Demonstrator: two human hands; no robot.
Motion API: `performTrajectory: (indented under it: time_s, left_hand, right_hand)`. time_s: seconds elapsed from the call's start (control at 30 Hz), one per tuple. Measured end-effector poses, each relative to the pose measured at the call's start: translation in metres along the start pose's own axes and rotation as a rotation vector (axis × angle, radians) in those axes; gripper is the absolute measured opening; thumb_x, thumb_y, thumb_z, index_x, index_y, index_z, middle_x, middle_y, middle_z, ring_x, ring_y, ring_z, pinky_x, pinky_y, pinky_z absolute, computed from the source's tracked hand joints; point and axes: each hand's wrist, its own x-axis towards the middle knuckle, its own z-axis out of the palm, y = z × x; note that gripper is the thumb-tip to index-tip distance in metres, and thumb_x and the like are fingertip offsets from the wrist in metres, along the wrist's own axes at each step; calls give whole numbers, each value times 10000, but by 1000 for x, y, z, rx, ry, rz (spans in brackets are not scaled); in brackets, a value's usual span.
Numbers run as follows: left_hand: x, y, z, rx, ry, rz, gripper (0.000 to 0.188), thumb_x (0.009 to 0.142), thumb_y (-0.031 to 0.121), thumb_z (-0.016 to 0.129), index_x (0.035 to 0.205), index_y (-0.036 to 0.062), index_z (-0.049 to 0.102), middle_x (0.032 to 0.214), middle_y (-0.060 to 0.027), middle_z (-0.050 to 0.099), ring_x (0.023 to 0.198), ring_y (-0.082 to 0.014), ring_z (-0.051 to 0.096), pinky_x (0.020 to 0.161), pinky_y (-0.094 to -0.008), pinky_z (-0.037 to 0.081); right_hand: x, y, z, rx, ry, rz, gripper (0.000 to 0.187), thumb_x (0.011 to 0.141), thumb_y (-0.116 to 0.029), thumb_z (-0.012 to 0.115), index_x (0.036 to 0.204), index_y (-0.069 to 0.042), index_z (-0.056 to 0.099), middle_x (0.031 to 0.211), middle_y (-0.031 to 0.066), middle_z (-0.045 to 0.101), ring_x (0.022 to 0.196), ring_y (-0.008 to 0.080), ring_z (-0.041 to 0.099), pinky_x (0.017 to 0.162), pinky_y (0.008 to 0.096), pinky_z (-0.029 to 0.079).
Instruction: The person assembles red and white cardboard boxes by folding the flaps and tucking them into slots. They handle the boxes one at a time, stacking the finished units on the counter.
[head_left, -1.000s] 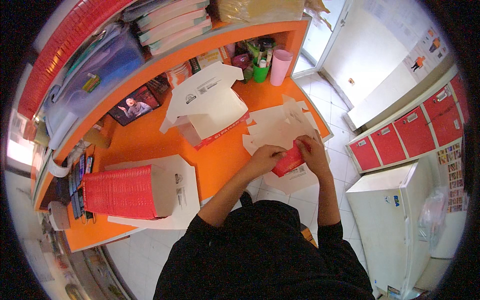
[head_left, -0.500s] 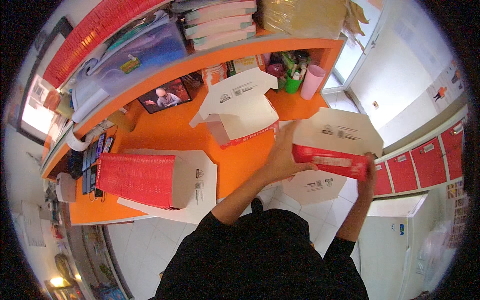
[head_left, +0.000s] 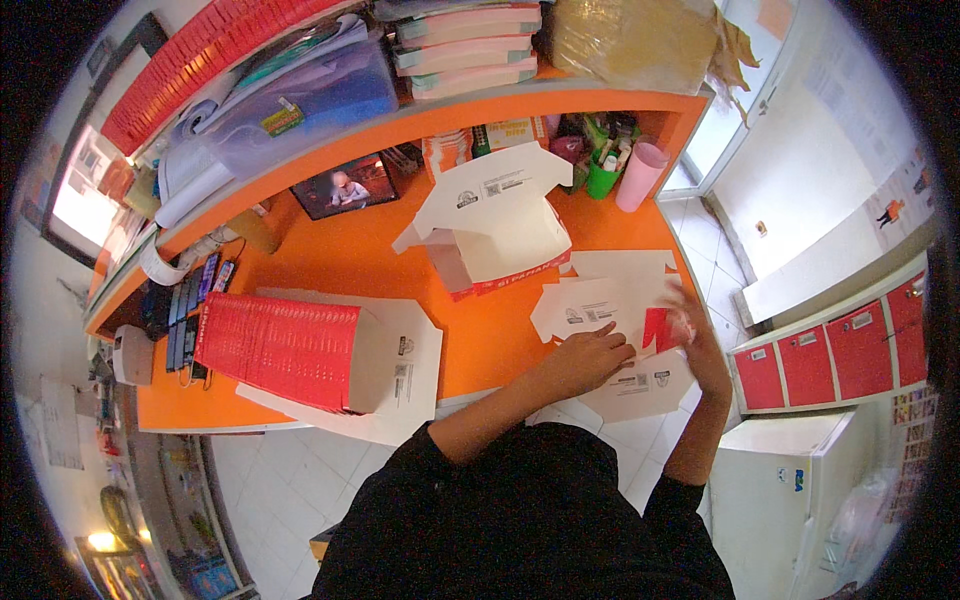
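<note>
A partly folded cardboard box (head_left: 578,306) lies at the right end of the orange desk, its pale printed face up and a red flap (head_left: 657,328) standing on its right. My left hand (head_left: 592,360) rests on it near the front edge, fingers stretched out. Beside the red flap is my right hand (head_left: 698,335), its fingers smeared by motion, so whether they grip is unclear. Another flat pale carton panel (head_left: 650,388) sticks out past the desk edge below. Behind my hands stands an opened red-and-white box (head_left: 505,240) with its lid up.
A row of nested red cartons (head_left: 280,350) lies on the left of the orange desk (head_left: 470,345). Farther back are a tablet (head_left: 345,188), a green cup of pens (head_left: 603,175) and a pink cup (head_left: 640,178). Red lockers (head_left: 850,350) stand to the right.
The carton that both hands held raised, red side showing, is now lower with its pale face up. My left hand has flattened onto it; my right hand has moved left and up.
</note>
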Motion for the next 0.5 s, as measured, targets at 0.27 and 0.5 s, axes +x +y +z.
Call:
performTrajectory:
  time_s: [0.27,0.5]
  left_hand:
    - [11,-19,-9,-755,-297,-270,293,899,283,536,1061,44,585,846,-112,642,779,-219,617,680,-359,482]
    - [15,-25,-1,-1003,-207,-419,236,868,218,612,996,27,667,888,-62,676,762,-105,585,715,-278,480]
  right_hand:
    - [-11,21,13,781,278,72,532,894,-461,500,1237,-56,470,1320,106,453,1255,260,385,1058,387,270]
    - [-8,-8,13,-34,72,-24,359,836,-307,624,1084,-64,532,1163,86,542,1209,254,442,1080,481,173]
